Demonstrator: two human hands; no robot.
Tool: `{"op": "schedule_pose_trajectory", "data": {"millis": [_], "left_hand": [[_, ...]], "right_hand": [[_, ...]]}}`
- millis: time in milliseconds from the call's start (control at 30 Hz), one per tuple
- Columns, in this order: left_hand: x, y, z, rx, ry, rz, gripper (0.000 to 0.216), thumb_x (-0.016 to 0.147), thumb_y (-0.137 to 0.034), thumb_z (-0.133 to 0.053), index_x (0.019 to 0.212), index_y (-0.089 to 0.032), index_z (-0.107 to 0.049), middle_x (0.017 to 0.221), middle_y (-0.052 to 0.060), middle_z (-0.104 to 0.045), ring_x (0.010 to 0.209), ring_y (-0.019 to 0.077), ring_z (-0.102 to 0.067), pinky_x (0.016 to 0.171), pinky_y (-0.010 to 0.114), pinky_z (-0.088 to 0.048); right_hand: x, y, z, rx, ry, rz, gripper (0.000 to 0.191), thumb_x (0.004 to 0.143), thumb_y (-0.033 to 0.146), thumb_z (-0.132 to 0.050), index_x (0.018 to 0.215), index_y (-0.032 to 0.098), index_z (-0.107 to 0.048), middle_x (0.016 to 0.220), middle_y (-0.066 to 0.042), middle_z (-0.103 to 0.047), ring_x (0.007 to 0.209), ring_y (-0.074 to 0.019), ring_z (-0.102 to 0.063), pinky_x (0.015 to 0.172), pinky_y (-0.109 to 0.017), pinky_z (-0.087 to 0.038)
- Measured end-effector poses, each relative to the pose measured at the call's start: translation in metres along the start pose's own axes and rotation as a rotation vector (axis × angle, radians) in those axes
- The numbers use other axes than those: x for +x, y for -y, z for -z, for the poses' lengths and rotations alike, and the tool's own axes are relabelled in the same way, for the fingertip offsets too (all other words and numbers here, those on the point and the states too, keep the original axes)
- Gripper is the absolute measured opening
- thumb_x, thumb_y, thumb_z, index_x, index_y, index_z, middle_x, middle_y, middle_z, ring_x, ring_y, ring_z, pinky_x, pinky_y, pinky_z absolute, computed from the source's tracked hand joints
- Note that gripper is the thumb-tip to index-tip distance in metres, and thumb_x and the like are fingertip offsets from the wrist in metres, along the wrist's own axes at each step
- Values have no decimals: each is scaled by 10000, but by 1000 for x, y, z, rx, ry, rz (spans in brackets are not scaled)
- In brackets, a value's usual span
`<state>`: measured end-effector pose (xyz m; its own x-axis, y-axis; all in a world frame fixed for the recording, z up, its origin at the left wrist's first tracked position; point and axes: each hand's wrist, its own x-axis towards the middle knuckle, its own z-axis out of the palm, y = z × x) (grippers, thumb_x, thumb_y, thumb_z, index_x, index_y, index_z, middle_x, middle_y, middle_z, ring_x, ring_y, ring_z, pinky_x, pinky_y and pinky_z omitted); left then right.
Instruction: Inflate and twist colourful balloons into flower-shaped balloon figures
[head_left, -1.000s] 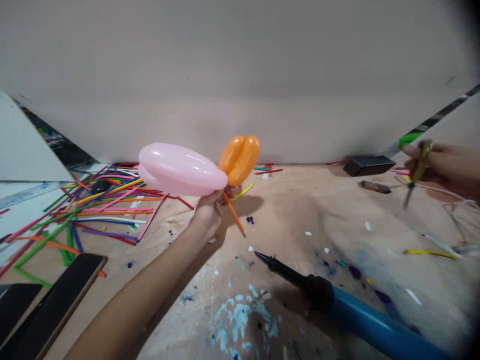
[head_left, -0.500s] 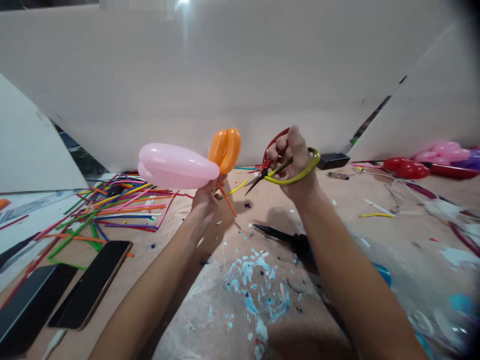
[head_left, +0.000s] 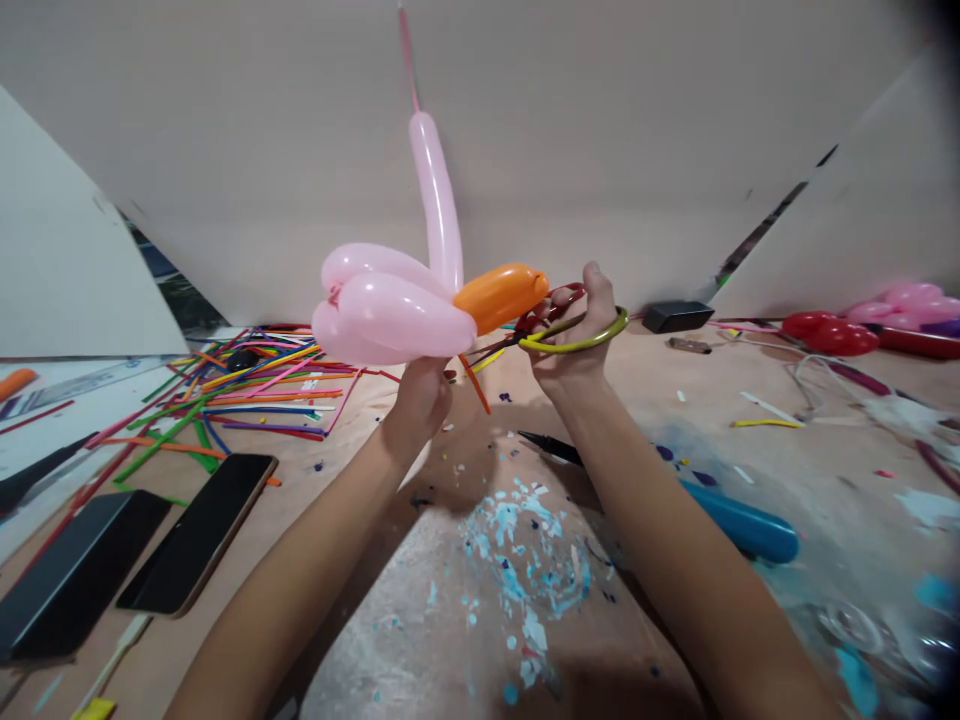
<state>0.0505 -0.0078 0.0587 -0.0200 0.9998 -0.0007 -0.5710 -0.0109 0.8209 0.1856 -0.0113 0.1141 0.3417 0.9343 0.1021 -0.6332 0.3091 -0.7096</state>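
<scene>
My left hand (head_left: 420, 400) is closed around the twisted joint of a balloon figure, held up over the table. The figure has fat pink loops (head_left: 390, 318), a long pink tube (head_left: 436, 205) standing upward and an orange segment (head_left: 499, 295) pointing right. A thin orange tail (head_left: 475, 385) hangs below the joint. My right hand (head_left: 576, 335) grips scissors (head_left: 559, 325) with one red and one yellow-green handle. Their blades point left and reach the joint under the orange segment.
A heap of uninflated coloured balloons (head_left: 225, 395) lies at the left. Two dark phones (head_left: 199, 535) rest at the front left. A blue balloon pump (head_left: 720, 510) lies under my right arm. Red and pink balloons (head_left: 862, 325) and a black box (head_left: 676, 316) sit at the right.
My right hand brought the scissors from the far right to the balloon's joint. The figure turned in my left hand, so a long pink tube now stands upright.
</scene>
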Motion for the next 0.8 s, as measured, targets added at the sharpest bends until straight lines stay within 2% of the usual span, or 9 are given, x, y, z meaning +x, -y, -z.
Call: {"op": "schedule_pose_trajectory", "data": {"millis": [133, 300, 433, 567, 667, 800], "left_hand": [[1, 4, -3, 1, -1, 19, 105, 764, -198, -580, 854, -213, -631, 921, 11, -679, 1057, 192, -580, 783, 273, -367], [4, 12, -1, 47, 15, -26, 109, 752, -221, -611, 854, -210, -648, 1020, 27, -681, 1069, 204, -570, 785, 277, -377], [4, 17, 2, 48, 70, -57, 114, 732, -245, -616, 832, -207, -657, 1032, 35, -682, 1056, 213, -556, 776, 284, -397], [3, 21, 3, 45, 78, -71, 100, 710, -230, -624, 800, -206, -661, 925, 29, -682, 1009, 205, -559, 766, 276, -401], [5, 22, 4, 57, 50, -82, 97, 712, -210, -622, 800, -212, -662, 889, 25, -682, 977, 197, -566, 733, 260, -397], [7, 24, 10, 99, 59, -107, 73, 724, -222, -658, 796, -213, -667, 881, 19, -692, 935, 186, -571, 681, 243, -388]], "right_hand": [[3, -13, -1, 23, -94, -29, 408, 862, 465, -462, 581, 224, -292, 490, 66, -327, 390, -78, -409, 373, -208, -339], [12, -22, 7, -1, -73, 7, 384, 842, 467, -475, 606, 232, -283, 479, 72, -340, 371, -81, -406, 351, -210, -342], [13, -27, 12, -27, -30, -15, 429, 815, 542, -507, 595, 229, -315, 468, 73, -331, 345, -71, -367, 299, -199, -226], [11, -32, 12, -25, -8, -62, 525, 790, 653, -496, 561, 221, -306, 438, 82, -301, 301, -48, -260, 284, -204, -111], [12, -34, 13, -19, -61, -86, 540, 823, 670, -456, 561, 219, -316, 416, 84, -311, 287, -45, -245, 281, -202, -113], [16, -38, 17, -35, -198, -76, 514, 889, 632, -418, 591, 216, -363, 409, 85, -343, 281, -52, -299, 274, -194, -136]]}}
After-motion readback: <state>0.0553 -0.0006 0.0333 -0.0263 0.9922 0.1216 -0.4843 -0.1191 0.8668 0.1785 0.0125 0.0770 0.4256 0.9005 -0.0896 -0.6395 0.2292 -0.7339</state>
